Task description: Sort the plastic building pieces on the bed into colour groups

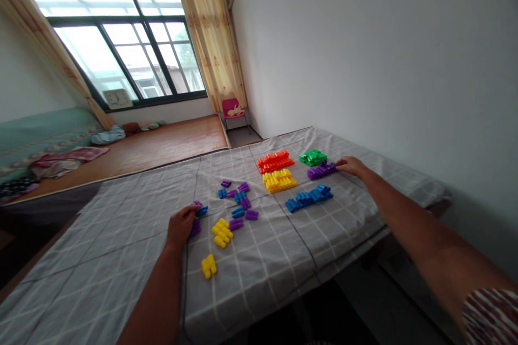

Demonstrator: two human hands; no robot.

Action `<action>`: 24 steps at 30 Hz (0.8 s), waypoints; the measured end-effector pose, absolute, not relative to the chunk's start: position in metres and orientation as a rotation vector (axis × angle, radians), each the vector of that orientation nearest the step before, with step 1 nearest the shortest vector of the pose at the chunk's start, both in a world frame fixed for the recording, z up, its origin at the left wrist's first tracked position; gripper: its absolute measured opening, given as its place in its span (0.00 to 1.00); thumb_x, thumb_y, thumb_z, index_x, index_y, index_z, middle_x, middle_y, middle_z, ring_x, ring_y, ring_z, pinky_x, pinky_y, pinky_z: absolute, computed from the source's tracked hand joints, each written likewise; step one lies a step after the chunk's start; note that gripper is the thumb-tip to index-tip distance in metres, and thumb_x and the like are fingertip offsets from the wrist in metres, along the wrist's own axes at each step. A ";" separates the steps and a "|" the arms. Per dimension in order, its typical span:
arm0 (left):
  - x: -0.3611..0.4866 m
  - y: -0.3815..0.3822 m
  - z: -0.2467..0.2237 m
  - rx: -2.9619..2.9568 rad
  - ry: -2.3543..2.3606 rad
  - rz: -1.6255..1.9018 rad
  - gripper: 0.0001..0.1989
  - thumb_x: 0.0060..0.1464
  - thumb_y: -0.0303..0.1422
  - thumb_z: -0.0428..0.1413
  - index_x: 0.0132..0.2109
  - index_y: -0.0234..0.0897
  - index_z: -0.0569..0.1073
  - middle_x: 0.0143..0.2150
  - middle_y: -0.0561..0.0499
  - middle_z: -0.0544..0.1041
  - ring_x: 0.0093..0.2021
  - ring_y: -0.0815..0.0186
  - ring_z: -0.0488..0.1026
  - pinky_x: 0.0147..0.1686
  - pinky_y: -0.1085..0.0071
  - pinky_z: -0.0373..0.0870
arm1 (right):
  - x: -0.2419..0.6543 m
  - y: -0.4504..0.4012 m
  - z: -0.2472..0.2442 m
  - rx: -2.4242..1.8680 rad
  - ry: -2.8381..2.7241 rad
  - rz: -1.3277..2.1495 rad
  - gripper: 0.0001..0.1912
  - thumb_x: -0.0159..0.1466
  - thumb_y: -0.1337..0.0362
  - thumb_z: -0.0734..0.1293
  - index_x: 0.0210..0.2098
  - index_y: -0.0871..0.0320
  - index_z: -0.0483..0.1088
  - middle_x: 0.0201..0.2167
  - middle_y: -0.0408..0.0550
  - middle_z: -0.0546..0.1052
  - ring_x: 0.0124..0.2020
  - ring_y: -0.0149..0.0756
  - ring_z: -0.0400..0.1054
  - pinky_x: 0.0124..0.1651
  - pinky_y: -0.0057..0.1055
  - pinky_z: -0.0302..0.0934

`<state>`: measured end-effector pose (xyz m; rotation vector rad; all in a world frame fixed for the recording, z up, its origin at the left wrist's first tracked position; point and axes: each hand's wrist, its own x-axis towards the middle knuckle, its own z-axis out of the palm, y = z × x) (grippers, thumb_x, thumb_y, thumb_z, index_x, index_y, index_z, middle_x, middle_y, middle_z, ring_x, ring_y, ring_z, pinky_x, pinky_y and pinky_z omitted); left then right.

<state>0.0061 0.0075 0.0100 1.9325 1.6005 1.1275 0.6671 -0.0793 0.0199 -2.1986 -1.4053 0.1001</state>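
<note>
My left hand (182,225) is closed at the left of the loose pieces, pinching a blue clothes peg (202,211) between its fingertips. Purple pegs (195,228) lie under and beside those fingers. On the far right, my right hand (351,165) has its fingers pressed together at the end of a row of purple clothes pegs (321,170); its grip is partly hidden. Loose blue and purple pegs (245,203) are scattered between the hands. Yellow pegs (222,233) lie nearer to me, with a smaller yellow group (209,266) closer still.
Sorted piles of red pegs (275,161), yellow pegs (279,180), green pegs (313,157) and blue pegs (309,198) sit on the grey checked cloth (267,264). A white wall (372,54) borders the right side. Beyond are a brown mat (182,137) and a pink chair (231,108).
</note>
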 end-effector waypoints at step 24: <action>0.007 0.008 0.007 1.939 1.574 1.095 0.18 0.48 0.41 0.51 0.39 0.37 0.80 0.34 0.50 0.82 0.35 0.60 0.78 0.36 0.67 0.73 | 0.600 -0.040 0.052 -2.310 -1.287 -0.195 0.23 0.57 0.52 0.67 0.49 0.55 0.70 0.41 0.54 0.79 0.43 0.46 0.73 0.43 0.37 0.64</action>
